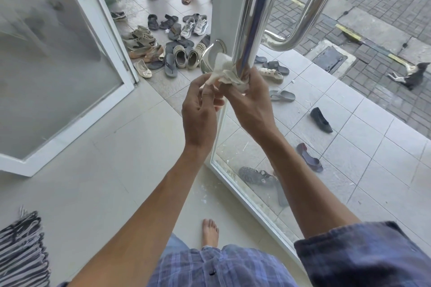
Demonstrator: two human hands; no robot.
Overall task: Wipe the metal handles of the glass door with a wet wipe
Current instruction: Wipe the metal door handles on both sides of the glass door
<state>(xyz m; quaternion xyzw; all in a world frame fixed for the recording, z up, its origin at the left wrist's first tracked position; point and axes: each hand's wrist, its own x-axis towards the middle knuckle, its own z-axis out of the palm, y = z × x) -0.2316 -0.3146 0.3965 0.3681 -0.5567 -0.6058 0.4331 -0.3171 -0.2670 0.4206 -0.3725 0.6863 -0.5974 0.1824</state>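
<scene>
- Head view: a thick, polished, round metal door handle (251,18) runs down the white-framed glass door (247,147); everything below is placed from this handle.
- A crumpled white wet wipe (227,75) is wrapped around the handle's lower bend, touching the metal, with a loose flap spreading to its left.
- The right hand (250,102) curls its fingers round the wipe and the handle's lower end, gripping both.
- The left hand (200,107), just left of the handle, pinches the wipe's loose end between fingertips and thumb.
- A second curved metal handle (310,7) shows through the glass to the right of the first one.
- Beyond the handle, a heap of shoes and sandals (168,46) lies on pale tiles.
- Far right of the handle, a black-and-white cat (410,74) lies on grey paving.
- Well below the handle, a bare foot (210,232) stands on the white floor.
</scene>
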